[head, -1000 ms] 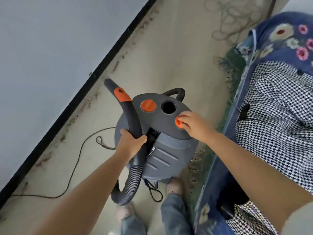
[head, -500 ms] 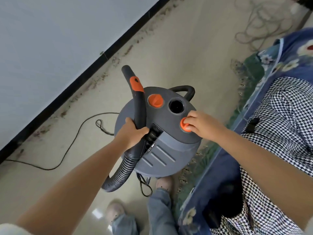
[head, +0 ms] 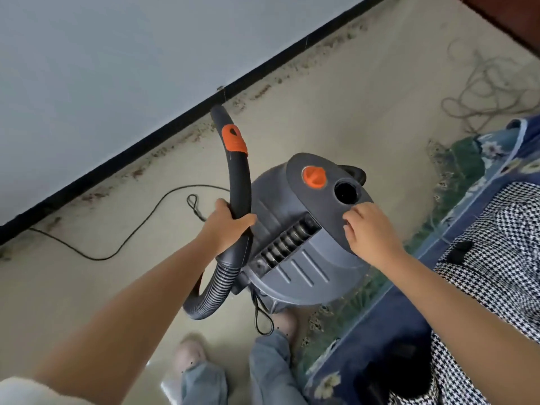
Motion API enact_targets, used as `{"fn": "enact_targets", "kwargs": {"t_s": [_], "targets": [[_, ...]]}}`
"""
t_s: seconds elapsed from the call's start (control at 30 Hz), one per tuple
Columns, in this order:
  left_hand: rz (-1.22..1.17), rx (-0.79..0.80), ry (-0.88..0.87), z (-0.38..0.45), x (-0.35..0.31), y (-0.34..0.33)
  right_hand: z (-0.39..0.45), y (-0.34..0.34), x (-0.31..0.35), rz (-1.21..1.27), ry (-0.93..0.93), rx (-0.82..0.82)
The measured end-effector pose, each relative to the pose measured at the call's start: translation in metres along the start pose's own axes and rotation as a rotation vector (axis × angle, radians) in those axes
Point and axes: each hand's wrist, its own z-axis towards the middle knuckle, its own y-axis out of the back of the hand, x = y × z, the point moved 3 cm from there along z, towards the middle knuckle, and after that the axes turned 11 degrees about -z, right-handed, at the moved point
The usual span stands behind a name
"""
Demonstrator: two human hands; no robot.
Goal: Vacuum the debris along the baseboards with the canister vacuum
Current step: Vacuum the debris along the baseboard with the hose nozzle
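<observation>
A grey canister vacuum with orange knobs stands on the floor in front of my feet. My left hand grips its black curved hose handle, which has an orange slider and whose tip points at the black baseboard. Brown debris lies in a line along that baseboard. My right hand rests on the vacuum's lid and covers the orange knob there; its fingers are curled on the lid.
The vacuum's black power cord loops across the floor to the left. A tangle of string lies at the far right. A blue floral cover with a houndstooth cloth fills the right side, over a green rug.
The hose handle has swung up and forward, its tip now close to the baseboard. The view has shifted, and my right hand has slid over the orange knob.
</observation>
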Motion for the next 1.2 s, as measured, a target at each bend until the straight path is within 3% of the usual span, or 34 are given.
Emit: {"fn": "enact_targets", "kwargs": {"t_s": [0.17, 0.37, 0.47, 0.6, 0.77, 0.93, 1.2], "targets": [[-0.264, -0.226, -0.012, -0.026, 0.038, 0.076, 0.008, 0.011, 0.099, 0.099, 0.248, -0.088], [-0.665, -0.44, 0.061, -0.073, 0.124, 0.194, 0.022, 0.013, 0.273, 0.272, 0.443, 0.215], [-0.904, -0.592, 0.083, -0.108, 0.193, 0.26, 0.012, 0.012, 0.373, 0.296, 0.508, 0.5], [-1.198, -0.796, 0.137, -0.162, 0.284, 0.33, -0.018, 0.001, 0.485, 0.284, 0.595, 0.711], [-1.52, -1.03, 0.158, -0.242, 0.401, 0.401, -0.049, -0.013, 0.632, 0.232, 0.676, 0.555], [-1.719, -1.176, 0.244, -0.315, 0.492, 0.41, -0.09, -0.022, 0.737, 0.2, 0.754, 0.581], [-2.124, -1.458, 0.405, -0.391, 0.607, 0.356, -0.135, -0.046, 0.822, -0.267, 1.254, 0.54]]}}
